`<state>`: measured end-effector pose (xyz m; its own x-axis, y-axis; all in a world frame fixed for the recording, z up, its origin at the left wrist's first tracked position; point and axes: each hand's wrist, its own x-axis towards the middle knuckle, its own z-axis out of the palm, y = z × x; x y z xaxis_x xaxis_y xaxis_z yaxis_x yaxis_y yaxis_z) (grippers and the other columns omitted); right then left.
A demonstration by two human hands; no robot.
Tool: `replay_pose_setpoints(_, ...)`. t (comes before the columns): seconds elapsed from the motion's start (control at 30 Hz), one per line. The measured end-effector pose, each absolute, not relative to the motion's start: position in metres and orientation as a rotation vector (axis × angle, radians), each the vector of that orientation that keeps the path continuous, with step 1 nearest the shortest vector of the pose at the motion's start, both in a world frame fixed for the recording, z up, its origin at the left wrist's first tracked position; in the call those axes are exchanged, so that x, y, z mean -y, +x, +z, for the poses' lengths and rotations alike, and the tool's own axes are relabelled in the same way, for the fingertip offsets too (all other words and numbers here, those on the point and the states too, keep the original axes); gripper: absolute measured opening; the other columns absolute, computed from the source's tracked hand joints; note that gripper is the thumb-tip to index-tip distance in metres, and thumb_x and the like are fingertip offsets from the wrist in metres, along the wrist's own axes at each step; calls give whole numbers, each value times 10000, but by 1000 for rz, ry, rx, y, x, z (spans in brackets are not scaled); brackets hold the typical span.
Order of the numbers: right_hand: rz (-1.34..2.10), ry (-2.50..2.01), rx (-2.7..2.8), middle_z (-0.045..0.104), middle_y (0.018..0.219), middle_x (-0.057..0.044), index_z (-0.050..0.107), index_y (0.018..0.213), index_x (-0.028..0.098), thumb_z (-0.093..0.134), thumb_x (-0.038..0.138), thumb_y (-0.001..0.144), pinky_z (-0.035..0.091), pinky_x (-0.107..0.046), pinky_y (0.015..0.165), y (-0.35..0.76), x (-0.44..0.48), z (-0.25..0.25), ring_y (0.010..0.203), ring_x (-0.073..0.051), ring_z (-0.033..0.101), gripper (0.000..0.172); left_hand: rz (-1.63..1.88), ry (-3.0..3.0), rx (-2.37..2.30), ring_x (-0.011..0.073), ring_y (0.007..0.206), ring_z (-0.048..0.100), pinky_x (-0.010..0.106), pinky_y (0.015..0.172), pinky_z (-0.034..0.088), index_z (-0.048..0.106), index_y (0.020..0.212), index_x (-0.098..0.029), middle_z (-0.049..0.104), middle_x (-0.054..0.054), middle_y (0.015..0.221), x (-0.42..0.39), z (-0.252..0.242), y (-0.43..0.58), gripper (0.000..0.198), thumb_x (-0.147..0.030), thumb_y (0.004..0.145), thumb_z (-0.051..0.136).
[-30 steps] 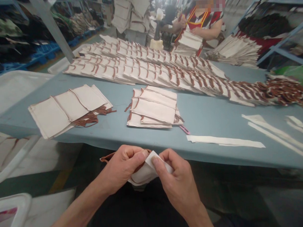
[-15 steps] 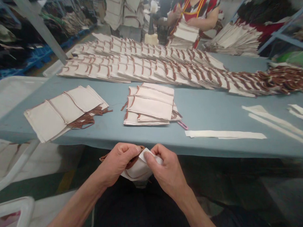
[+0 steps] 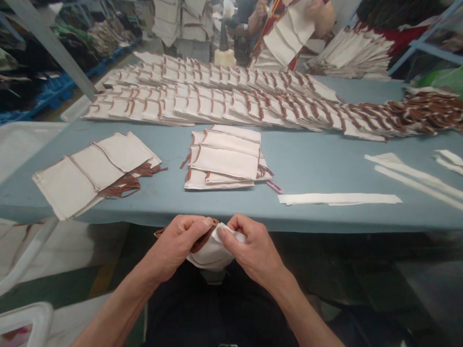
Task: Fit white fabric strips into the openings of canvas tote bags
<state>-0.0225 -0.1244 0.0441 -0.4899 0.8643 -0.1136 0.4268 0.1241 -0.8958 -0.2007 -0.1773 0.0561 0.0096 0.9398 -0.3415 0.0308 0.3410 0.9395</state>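
Pinching the cream cloth piece [image 3: 210, 260] by its brown edge [image 3: 202, 242], your left hand [image 3: 177, 240] sits just beside your right hand [image 3: 255, 246], which grips a white scrap [image 3: 239, 236]. The cloth piece hangs between your hands, nearer you than the blue table [image 3: 318, 165]. On that table lie white strips [image 3: 338, 198], a pink tool [image 3: 274, 186] and two cloth stacks [image 3: 229, 162]; farther back, overlapping rows of cloth [image 3: 202, 104], then a co-worker [image 3: 325, 21] holding cream panels [image 3: 289, 34].
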Motion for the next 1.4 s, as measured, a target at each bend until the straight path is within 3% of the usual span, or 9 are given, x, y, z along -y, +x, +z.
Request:
replay_pose_setpoints(0.17,1324,-1255,1968,469,568,54,505,681,222,587,484,872,269,-248,523,-26,125,45,535,-121,408,334,923,1017,-1400,114,613,426,222,576,346,628,747,-147,534,-31,674,182,59,-198,278,-409,840,626)
replay_pose_setpoints(0.27,1323,-1258,1933,461,571,55,500,672,221,588,484,863,273,-246,524,-29,127,45,537,-118,399,337,934,1100,-1540,130,637,489,226,594,384,676,787,-137,604,-13,705,184,64,-192,204,-320,809,588)
replay_pose_setpoints(0.57,1526,-1205,1770,421,560,67,450,657,225,596,507,840,292,-237,506,-40,136,39,534,-108,360,367,993,1123,-1728,127,567,465,225,549,362,708,759,-142,590,-25,614,195,64,-186,230,-306,801,552)
replay_pose_setpoints(0.73,1575,-1176,1706,404,551,74,439,654,227,598,494,850,284,-232,489,-48,142,39,513,-100,347,367,1042,1126,-1703,160,668,556,242,621,416,690,724,-159,676,0,718,199,65,-192,237,-289,842,532)
replay_pose_setpoints(0.93,1526,-1185,1729,407,570,64,424,645,229,568,487,866,307,-236,496,-58,145,43,528,-105,363,369,981,1203,-1592,189,838,599,264,746,439,702,884,-171,703,20,880,206,65,-207,330,-355,992,450)
replay_pose_setpoints(1.07,1490,-1172,1746,394,575,67,401,647,234,560,476,876,299,-240,505,-61,146,44,536,-107,361,369,1031,1091,-1411,153,755,549,241,682,439,680,884,-160,656,14,870,207,60,-214,335,-464,982,579)
replay_pose_setpoints(1.4,1572,-982,1858,436,632,61,455,769,227,467,409,982,311,-259,542,-42,161,56,553,-116,412,280,1078,1009,-1237,113,731,522,184,639,420,646,782,-150,625,3,861,208,62,-220,317,-421,940,690)
